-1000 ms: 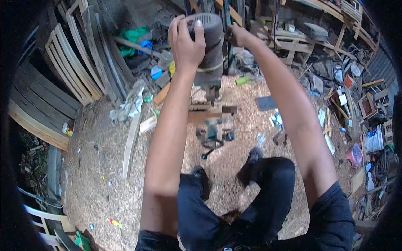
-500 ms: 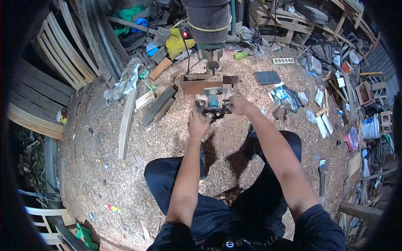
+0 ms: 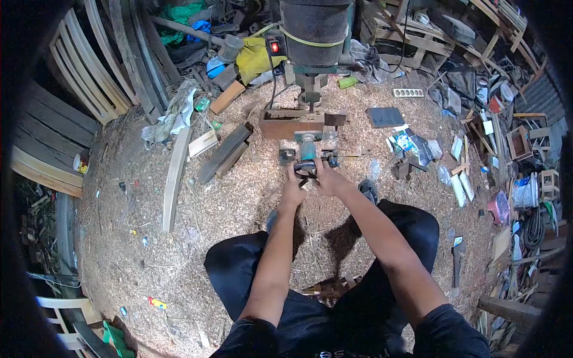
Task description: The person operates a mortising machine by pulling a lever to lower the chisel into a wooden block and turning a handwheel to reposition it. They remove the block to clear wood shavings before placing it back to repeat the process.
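Observation:
Both of my hands are on a small black handwheel (image 3: 305,169) at the front of a green machine carriage (image 3: 308,150). My left hand (image 3: 293,190) is closed on the wheel's left side. My right hand (image 3: 329,180) curls around its right side, and part of the rim is hidden by the fingers. Just beyond the carriage sits a reddish-brown wooden block (image 3: 286,129) with a slot in its top. A vertical drill bit (image 3: 311,107) hangs from the machine head (image 3: 315,36) at the block.
Wood shavings cover the ground (image 3: 239,215). Dark wooden beams (image 3: 225,155) and a pale curved board (image 3: 176,179) lie to the left. Curved slats (image 3: 89,65) lean at far left. A dark flat board (image 3: 385,117) and a plastic packet (image 3: 409,143) lie to the right. A switch box glows red (image 3: 274,46).
My right hand has moved from the carriage's right side onto the handwheel. My left hand has shifted right and now grips the wheel. The whole view has moved slightly.

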A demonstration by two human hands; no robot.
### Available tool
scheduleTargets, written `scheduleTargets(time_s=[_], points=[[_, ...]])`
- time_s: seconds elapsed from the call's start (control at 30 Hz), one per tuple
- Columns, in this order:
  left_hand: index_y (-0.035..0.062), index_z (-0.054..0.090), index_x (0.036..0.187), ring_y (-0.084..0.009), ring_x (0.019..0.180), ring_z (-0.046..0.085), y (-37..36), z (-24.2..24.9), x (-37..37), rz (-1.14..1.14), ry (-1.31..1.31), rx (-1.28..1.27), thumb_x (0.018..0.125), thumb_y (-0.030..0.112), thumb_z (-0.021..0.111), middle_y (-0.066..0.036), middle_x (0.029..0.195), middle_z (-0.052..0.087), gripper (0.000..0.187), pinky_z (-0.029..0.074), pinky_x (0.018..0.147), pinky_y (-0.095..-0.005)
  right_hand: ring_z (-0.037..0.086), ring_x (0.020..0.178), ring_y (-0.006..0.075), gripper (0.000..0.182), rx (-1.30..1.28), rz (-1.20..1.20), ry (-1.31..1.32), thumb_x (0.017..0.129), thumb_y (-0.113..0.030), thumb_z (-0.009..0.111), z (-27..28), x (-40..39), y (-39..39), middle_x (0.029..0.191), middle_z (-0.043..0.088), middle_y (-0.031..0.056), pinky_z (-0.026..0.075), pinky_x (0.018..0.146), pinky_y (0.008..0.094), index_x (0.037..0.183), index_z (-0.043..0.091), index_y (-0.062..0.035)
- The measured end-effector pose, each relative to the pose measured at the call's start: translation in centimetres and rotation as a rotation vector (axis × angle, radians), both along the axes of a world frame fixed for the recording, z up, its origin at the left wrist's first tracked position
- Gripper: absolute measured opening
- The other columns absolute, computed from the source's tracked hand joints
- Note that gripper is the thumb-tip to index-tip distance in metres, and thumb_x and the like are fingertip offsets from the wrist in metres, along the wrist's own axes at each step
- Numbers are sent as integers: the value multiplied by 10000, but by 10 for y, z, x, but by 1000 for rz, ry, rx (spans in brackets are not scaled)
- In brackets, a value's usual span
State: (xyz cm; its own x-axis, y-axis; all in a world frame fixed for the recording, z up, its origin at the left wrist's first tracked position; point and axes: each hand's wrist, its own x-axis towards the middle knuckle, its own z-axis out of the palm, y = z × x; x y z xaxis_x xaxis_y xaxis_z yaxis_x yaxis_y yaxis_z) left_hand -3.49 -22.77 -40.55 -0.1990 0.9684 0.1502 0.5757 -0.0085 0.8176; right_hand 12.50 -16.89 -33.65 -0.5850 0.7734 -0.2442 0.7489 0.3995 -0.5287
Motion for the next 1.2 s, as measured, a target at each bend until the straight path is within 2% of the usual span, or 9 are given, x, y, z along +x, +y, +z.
scheduleTargets(time_s=[0.23, 0.47, 0.6, 0.7, 0.77, 0.9, 0.97, 1.1, 1.2], points=[[229, 245, 1504, -434, 1198, 545, -7, 10, -27, -121, -140, -158, 705, -118, 500, -258, 1212, 611, 907, 464, 955, -435, 568, 1025, 517, 824, 36, -6, 28, 856, -208, 649, -11, -4, 0, 1249, 408, 383, 487, 898, 518, 1430, 95, -2], [121, 334, 1496, -232, 1353, 429, -6, -10, -44, -268, -592, -105, 680, -229, 412, -143, 1427, 484, 891, 380, 1056, -303, 562, 1020, 522, 833, 20, 14, 63, 843, -146, 659, -25, -6, 2, 1249, 391, 377, 483, 901, 514, 1430, 80, -29], [92, 366, 1482, -255, 1414, 345, -10, 5, -43, -192, -622, -218, 696, -248, 430, -143, 1494, 412, 858, 312, 1127, -312, 544, 1068, 517, 822, 42, 23, 123, 849, -134, 644, -39, -4, 3, 1244, 401, 381, 458, 944, 508, 1433, 75, -37], [105, 367, 1490, -230, 1383, 380, -11, -85, -79, -294, -234, 156, 740, -235, 464, -115, 1453, 437, 829, 419, 1026, -302, 523, 1146, 521, 888, -168, -12, -9, 851, -177, 623, 14, -10, -3, 1337, 361, 416, 449, 999, 489, 1491, 15, -80], [57, 405, 1459, -216, 1306, 474, -4, -85, -72, -196, -284, -1, 808, -110, 571, -155, 1371, 524, 692, 463, 971, -302, 539, 1127, 508, 875, -45, -7, 24, 854, -186, 624, -14, -8, 2, 1308, 401, 404, 458, 979, 487, 1490, 35, -74], [-23, 421, 1420, -253, 1186, 571, -19, -53, -62, -59, -191, -308, 814, -46, 602, -196, 1278, 592, 633, 441, 1005, -320, 559, 1098, 500, 837, -59, -21, 64, 853, -185, 625, -18, -11, -1, 1269, 442, 404, 470, 951, 496, 1485, 92, -58], [-56, 437, 1391, -297, 1284, 513, -19, -30, -55, -61, -287, -318, 821, -57, 588, -206, 1351, 548, 590, 403, 1070, -345, 564, 1090, 499, 819, -20, -35, 32, 853, -190, 626, -17, -12, -2, 1259, 449, 405, 474, 942, 500, 1481, 117, -56], [-72, 437, 1386, -273, 1152, 595, -23, -20, -55, 4, -430, -257, 846, -16, 603, -187, 1232, 625, 568, 464, 972, -334, 574, 1069, 502, 792, -46, -59, 71, 870, -217, 614, -13, -10, -2, 1239, 469, 401, 474, 941, 510, 1483, 141, -49], [25, 452, 1413, -255, 1071, 624, -14, 16, -59, 53, -251, -183, 890, 18, 575, -190, 1264, 609, 537, 498, 905, -343, 576, 1080, 493, 697, 95, -95, 92, 886, -253, 614, 13, -5, 4, 1281, 478, 361, 477, 945, 501, 1437, 252, -28]])
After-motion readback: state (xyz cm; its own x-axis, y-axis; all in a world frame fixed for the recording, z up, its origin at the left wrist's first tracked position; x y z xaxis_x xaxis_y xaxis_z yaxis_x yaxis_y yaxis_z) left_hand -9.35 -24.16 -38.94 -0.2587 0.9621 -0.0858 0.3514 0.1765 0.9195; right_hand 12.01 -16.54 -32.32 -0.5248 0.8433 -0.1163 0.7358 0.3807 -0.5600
